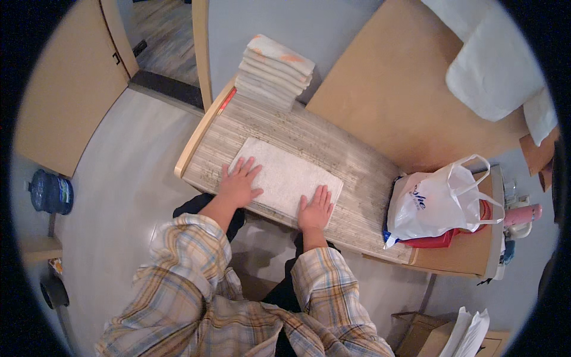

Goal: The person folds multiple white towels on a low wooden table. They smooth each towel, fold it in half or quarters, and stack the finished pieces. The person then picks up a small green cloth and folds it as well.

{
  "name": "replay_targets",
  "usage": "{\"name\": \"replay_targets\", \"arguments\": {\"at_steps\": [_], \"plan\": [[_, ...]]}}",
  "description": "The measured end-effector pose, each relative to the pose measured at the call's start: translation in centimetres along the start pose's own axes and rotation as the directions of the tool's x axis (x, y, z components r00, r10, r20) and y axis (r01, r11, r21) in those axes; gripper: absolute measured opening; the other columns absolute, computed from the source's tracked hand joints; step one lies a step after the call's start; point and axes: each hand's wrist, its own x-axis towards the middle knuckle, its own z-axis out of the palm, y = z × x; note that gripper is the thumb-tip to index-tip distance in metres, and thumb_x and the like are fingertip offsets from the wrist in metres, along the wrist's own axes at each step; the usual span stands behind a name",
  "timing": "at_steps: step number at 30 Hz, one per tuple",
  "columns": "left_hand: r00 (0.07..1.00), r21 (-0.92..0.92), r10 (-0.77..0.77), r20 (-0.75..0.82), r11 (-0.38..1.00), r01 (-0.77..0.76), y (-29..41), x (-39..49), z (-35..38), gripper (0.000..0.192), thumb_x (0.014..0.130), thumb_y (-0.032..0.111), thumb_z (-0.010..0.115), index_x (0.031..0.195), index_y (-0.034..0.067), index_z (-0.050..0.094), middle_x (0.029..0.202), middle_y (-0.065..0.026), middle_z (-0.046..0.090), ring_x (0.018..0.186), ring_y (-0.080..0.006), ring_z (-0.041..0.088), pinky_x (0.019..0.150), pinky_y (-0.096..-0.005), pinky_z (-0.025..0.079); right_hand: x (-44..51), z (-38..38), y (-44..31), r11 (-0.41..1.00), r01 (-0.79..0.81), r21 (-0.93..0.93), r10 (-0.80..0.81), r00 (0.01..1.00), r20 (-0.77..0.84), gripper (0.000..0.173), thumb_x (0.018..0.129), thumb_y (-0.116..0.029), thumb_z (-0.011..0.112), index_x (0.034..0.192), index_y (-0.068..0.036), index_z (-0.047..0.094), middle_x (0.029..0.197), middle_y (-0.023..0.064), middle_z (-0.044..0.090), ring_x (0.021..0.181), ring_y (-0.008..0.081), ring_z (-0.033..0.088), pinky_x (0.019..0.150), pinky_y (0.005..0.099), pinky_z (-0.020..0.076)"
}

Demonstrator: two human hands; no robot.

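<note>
A white folded cloth (pixel 285 176), apparently a towel, lies flat as a long rectangle along the near edge of a wood-grain table (pixel 352 147). My left hand (pixel 238 183) rests palm down on the cloth's left end, fingers spread. At its right end lies my right hand (pixel 316 209), also palm down, with the fingers straight and slightly apart. Neither hand grasps anything. Behind the cloth, at the table's far left corner, rises a stack of folded cloths (pixel 274 73), the top one white with orange patches.
A white plastic bag (pixel 432 201) stands at the table's right over a red bag (pixel 430 241), beside a cardboard box (pixel 468 250). Farther right is a pink bottle (pixel 524 215). A brown board (pixel 401 85) leans behind the table. A blue water jug (pixel 51 192) sits at left.
</note>
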Motion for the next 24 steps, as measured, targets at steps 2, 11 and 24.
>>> {"name": "replay_targets", "arguments": {"at_steps": [2, 11, 24], "plan": [[0.997, 0.002, -0.011, 0.074, 1.0, 0.01, -1.2, -0.2, -1.4, 0.076, 0.085, 0.053, 0.057, 0.148, 0.024, 0.025, 0.158, -0.0009, 0.012, 0.145, -0.0251, 0.013, 0.113, -0.0581, 0.009, 0.3, -0.2, 0.3, 1.0, -0.024, -0.008, 0.024, 0.999, 0.031, 0.07, 0.09, -0.041, 0.049, 0.147, -0.007, 0.027, 0.155, 0.0109, 0.021, 0.144, 0.0271, 0.016, 0.115, 0.0476, 0.0131], [0.975, -0.267, -0.101, -0.196, 0.963, 0.046, -3.0, 0.4, -0.7, 0.078, 0.077, 0.039, 0.07, 0.14, 0.009, 0.037, 0.145, -0.0102, 0.035, 0.134, -0.0283, 0.033, 0.111, -0.0454, 0.023, 0.3, -0.5, -1.9, 0.994, 0.106, -0.001, -0.106, 0.994, 0.004, 0.066, 0.087, -0.033, 0.056, 0.142, -0.006, 0.035, 0.152, 0.0128, 0.027, 0.141, 0.0296, 0.024, 0.113, 0.052, 0.0153], [0.97, -0.209, -0.209, 0.122, 0.95, 0.23, -5.6, 2.3, -3.7, 0.049, 0.074, 0.047, 0.069, 0.104, 0.008, 0.067, 0.101, -0.0099, 0.069, 0.101, -0.0257, 0.063, 0.094, -0.0393, 0.038, 8.0, 1.6, -14.0, 0.814, 0.422, 0.4, -0.465, 0.885, 0.013, 0.032, 0.08, -0.01, 0.064, 0.111, -0.005, 0.061, 0.104, 0.0166, 0.056, 0.093, 0.0334, 0.056, 0.082, 0.0405, 0.0468]]}}
